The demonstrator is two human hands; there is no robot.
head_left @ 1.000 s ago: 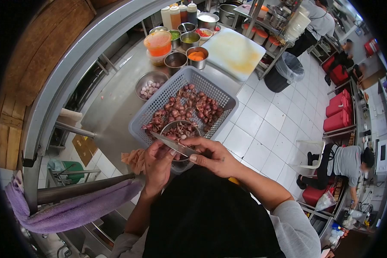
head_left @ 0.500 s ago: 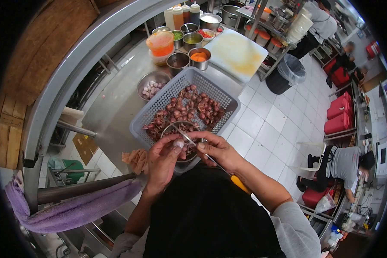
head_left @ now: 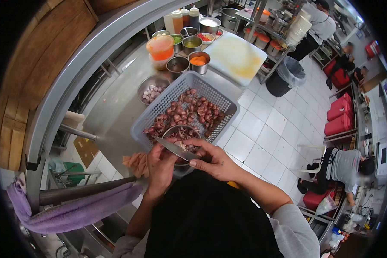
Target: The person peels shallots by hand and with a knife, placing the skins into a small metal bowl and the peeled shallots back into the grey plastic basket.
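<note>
“Gripping a knife (head_left: 175,148), the right hand (head_left: 219,163) sits just below the centre of the frame. Why does the blade slant toward the upper left?”

“Probably to bring it close to the left hand (head_left: 161,167). The right thumb rests near the lower-right end of the blade, likely for fine control.”

“Is the left hand grasping anything?”

“I can't tell. Its fingers curl in close behind the blade, which hides whatever may be between them.”

“Why are both hands over that steel bowl (head_left: 180,125)?”

“It stands inside the grey plastic basket (head_left: 167,99), at the end lower in the frame, with papery skins (head_left: 189,132) in it. I'd guess it keeps loose bits apart from the unpeeled shallots (head_left: 176,112), which lie in the basket just above the hands in the frame.”

“And the round metal bowl (head_left: 142,92) at the basket's upper left?”

“It holds pale bulbs (head_left: 152,93), apparently peeled shallots. It stands on the steel desk (head_left: 116,112) just beside the basket, presumably for a short reach.”

“What about the white cutting board (head_left: 236,58), upper right of the basket?”

“It lies flat, set aside, it seems, because the knife is being held up in the air, over the bowl.”
</note>
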